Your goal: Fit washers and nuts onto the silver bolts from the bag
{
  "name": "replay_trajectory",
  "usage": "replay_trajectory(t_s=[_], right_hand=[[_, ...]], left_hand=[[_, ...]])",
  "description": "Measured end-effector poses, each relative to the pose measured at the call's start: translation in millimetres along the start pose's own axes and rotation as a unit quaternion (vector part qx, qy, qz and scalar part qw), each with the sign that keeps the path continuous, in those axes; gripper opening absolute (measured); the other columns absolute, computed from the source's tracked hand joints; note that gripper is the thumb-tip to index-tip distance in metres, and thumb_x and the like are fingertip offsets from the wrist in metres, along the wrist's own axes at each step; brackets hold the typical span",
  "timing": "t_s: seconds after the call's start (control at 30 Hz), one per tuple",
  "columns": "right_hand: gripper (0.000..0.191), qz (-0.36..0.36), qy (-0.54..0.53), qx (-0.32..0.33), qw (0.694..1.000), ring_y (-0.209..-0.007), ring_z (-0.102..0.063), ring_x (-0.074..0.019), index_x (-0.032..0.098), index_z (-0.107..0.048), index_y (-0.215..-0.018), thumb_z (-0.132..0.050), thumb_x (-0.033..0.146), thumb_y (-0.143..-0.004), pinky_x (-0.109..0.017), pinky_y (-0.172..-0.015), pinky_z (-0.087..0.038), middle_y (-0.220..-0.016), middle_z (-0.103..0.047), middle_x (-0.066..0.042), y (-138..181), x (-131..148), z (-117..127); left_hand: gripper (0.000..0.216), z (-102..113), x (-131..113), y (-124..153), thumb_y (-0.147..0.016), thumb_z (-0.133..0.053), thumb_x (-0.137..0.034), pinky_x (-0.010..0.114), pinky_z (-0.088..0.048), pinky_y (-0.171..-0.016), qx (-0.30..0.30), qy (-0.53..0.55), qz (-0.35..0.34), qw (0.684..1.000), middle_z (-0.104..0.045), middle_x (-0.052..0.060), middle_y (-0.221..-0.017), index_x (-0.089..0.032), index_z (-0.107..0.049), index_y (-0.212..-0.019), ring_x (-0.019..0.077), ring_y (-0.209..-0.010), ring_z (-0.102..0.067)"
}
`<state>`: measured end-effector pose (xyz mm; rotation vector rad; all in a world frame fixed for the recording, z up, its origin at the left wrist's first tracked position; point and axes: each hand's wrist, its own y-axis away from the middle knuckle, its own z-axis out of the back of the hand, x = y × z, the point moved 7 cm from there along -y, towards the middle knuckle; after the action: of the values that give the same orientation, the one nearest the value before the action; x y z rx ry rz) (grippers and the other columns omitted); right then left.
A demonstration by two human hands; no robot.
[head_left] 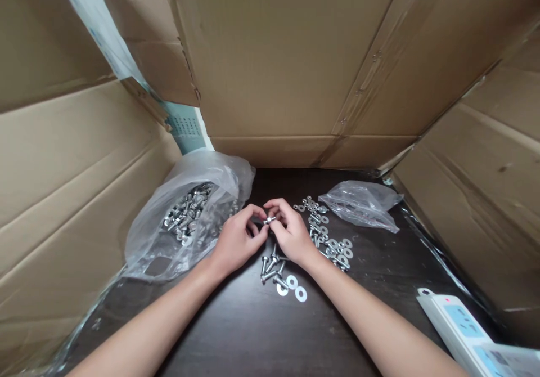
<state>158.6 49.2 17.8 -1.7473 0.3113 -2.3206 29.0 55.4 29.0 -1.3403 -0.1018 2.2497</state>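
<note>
Above the dark table, my left hand (240,233) and my right hand (290,232) meet with the fingertips pinched around one small metal bolt (270,220). A nut seems to sit on its shank, though the fingers cover part of it. Just below the hands lies a little group of bolts (272,267), with a few flat washers (292,282) beside them. To the right of my right hand, loose washers (346,243), nuts (310,201) and more bolts are spread in a strip.
An open clear plastic bag (147,242) full of bolts (188,211) stands at the left. A flattened plastic bag (363,202) lies at the back right. A white power strip (459,323) is at the front right. Cardboard walls (291,56) enclose the table (253,332).
</note>
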Motion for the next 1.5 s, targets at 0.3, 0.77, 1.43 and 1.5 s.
replay_trajectory(t_s=[0.3, 0.77, 1.43, 1.5], right_hand=[[0.025, 0.0, -0.005, -0.002, 1.0, -0.068, -0.055, -0.0141, 0.02, -0.059, -0.105, -0.048, 0.016, -0.083, -0.027, -0.064, -0.044, -0.081, -0.057, 0.001, -1.2, -0.4, 1.5], [0.019, -0.009, 0.02, 0.008, 1.0, -0.067, -0.058, -0.0148, 0.021, -0.059, -0.107, -0.047, 0.024, -0.093, -0.028, -0.066, -0.044, -0.075, -0.06, 0.002, -0.1, 1.3, 0.2], [0.031, 0.017, 0.021, 0.003, 1.0, -0.077, -0.058, -0.016, 0.021, -0.058, -0.108, -0.051, 0.013, -0.079, -0.028, -0.067, -0.047, -0.089, -0.061, -0.002, 1.6, 2.2, -1.5], [0.027, 0.015, 0.018, 0.008, 1.0, -0.078, -0.059, -0.0163, 0.021, -0.059, -0.107, -0.05, 0.014, -0.082, -0.028, -0.068, -0.047, -0.088, -0.062, -0.002, 1.2, 2.3, -1.7]], left_hand=[[0.014, 1.4, -0.6, -1.4, -0.081, -0.062, -0.014, 0.021, -0.05, -0.057, -0.016, -0.004, 0.001, 1.0, -0.07, 0.0, -0.093, -0.02, -0.06, -0.094, 0.0089, -0.06, -0.064], [0.015, 1.7, 0.9, 0.1, -0.083, -0.064, -0.017, 0.018, -0.049, -0.054, -0.029, 0.026, 0.0, 0.999, -0.068, 0.0, -0.089, -0.019, -0.059, -0.097, 0.0077, -0.058, -0.062], [0.013, 0.8, 2.5, -1.0, -0.077, -0.062, -0.011, 0.019, -0.048, -0.056, -0.023, 0.018, 0.0, 1.0, -0.066, -0.002, -0.081, -0.018, -0.059, -0.087, 0.0087, -0.059, -0.062], [0.014, 0.6, 2.6, -1.3, -0.076, -0.061, -0.01, 0.019, -0.048, -0.057, -0.022, 0.018, -0.001, 1.0, -0.066, -0.002, -0.079, -0.018, -0.058, -0.086, 0.0088, -0.06, -0.062]])
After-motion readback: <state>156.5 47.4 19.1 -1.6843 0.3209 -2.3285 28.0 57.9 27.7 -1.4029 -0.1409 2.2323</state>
